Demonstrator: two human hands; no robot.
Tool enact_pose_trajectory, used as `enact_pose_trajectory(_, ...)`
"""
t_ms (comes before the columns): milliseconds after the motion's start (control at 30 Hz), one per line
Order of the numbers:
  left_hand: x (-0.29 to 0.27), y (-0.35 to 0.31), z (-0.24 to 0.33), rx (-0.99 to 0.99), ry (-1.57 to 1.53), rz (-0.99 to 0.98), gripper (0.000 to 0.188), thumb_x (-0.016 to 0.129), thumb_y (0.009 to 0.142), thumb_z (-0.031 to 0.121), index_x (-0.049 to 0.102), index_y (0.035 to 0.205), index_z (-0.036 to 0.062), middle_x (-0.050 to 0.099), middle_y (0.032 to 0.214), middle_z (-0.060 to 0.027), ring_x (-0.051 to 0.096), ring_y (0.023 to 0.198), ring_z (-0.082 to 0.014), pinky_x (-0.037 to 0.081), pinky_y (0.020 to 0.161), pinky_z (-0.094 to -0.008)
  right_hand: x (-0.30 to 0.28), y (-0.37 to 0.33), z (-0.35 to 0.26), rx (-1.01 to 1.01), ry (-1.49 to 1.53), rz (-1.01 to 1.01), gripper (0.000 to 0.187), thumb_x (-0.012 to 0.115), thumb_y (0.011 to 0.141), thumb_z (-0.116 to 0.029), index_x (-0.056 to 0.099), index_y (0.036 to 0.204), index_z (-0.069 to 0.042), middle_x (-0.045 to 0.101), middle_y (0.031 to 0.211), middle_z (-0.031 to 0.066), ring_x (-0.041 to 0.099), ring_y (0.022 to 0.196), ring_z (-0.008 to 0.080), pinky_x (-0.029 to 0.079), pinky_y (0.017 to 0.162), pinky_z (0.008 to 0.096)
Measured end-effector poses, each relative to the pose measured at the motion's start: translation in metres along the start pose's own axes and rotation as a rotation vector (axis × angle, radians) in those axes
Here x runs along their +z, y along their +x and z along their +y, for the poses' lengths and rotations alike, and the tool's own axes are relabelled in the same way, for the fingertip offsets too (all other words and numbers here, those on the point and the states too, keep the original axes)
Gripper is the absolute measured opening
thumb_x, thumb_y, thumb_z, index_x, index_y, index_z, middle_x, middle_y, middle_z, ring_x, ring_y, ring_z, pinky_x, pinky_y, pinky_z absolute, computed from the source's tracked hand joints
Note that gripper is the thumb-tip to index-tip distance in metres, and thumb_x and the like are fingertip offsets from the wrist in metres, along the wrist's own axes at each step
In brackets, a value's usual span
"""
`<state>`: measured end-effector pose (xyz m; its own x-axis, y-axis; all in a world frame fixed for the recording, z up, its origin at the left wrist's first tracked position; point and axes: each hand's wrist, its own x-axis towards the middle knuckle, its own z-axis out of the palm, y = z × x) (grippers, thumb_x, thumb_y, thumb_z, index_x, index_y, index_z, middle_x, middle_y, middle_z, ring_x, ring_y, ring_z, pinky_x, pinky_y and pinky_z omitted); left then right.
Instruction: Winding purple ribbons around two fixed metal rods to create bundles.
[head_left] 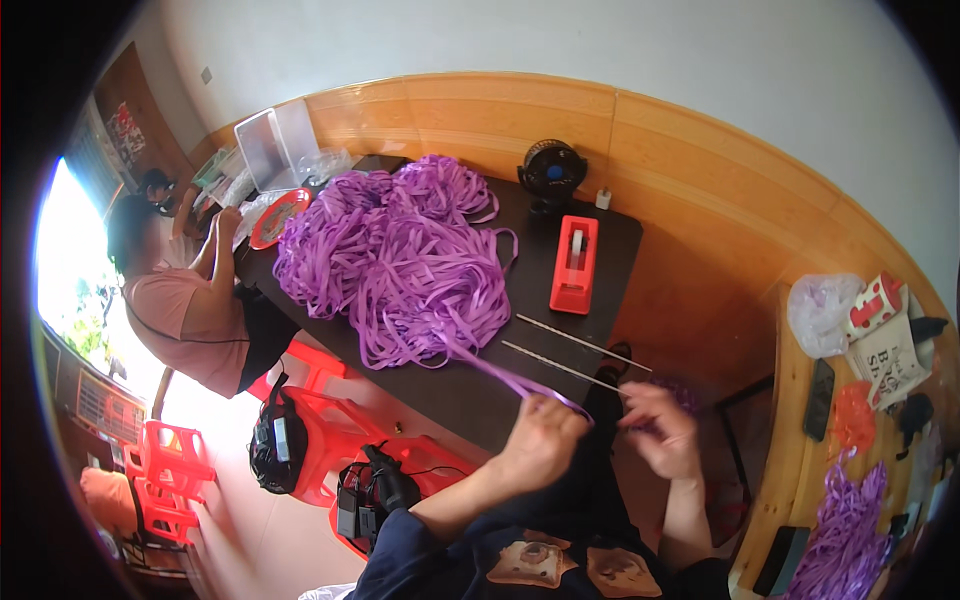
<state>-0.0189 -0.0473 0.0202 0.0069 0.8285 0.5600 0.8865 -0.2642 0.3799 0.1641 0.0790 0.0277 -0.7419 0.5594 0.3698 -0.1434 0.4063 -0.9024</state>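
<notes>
A large heap of purple ribbon [420, 270] covers much of the dark table [430, 395]. One ribbon strand [485, 368] runs from it, taut, to my left hand [545, 440], whose fingers are closed on it. Two thin metal rods [565, 365] stick out side by side past the table's right edge. My right hand [662, 432] is at the end of the nearer rod, fingers bent inward and slightly blurred. A little purple shows by its fingertips, but what they grip is hidden. A red tape dispenser [574, 265] stands beyond the rods.
A black fan [552, 172] stands at the table's back. At the left, another person [195, 300] works by a red tray [280, 218]. Red stools [310, 430] carry black bags. On the wooden bench [775, 500] at right lie a phone [819, 400] and more purple ribbon [843, 530].
</notes>
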Motion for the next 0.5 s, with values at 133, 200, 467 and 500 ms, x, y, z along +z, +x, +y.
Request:
enact_pose_trajectory(133,0.004,0.013,0.033,-0.026,-0.351,-0.064,0.012,0.063,0.076,0.003,0.063,0.089,0.0032,0.062,0.074,-0.0092,0.061,0.065,-0.0276,0.044,0.058,-0.0365,0.013,-0.006,-0.015,0.174,0.164,-0.234,0.046,0.06,0.067,0.014,0.062,0.111,-0.001,0.065,0.104,0.0103,0.064,0.087,0.0166,0.05,0.075,0.0272)
enact_pose_trajectory(200,0.001,0.019,0.032,-0.116,-0.539,-0.061,0.011,0.064,0.082,0.004,0.065,0.092,0.0032,0.064,0.071,-0.009,0.062,0.061,-0.023,0.048,0.057,-0.032,-0.002,-0.015,-0.007,0.136,0.076,-0.22,0.035,0.062,0.07,0.01,0.064,0.104,0.0,0.065,0.093,0.0086,0.064,0.081,0.0158,0.049,0.07,0.0268)
enact_pose_trajectory(467,-0.023,0.02,0.004,-0.662,-1.321,-0.757,0.014,0.06,0.091,0.009,0.068,0.091,-0.0034,0.056,0.061,-0.0004,0.051,0.055,-0.0058,0.041,0.051,-0.0207,-0.051,-0.048,0.0,0.131,0.334,0.589,0.015,0.056,0.085,0.0,0.067,0.094,0.006,0.062,0.07,0.0106,0.056,0.054,0.013,0.043,0.051,0.0223)
enact_pose_trajectory(500,-0.024,0.019,-0.001,-0.636,-1.376,-0.757,0.015,0.06,0.092,0.01,0.067,0.092,-0.0029,0.056,0.061,0.0,0.051,0.054,-0.0055,0.041,0.051,-0.0202,-0.06,-0.05,0.001,0.169,0.352,0.703,0.017,0.056,0.089,-0.005,0.066,0.098,0.005,0.062,0.069,0.011,0.054,0.052,0.0126,0.041,0.049,0.022)
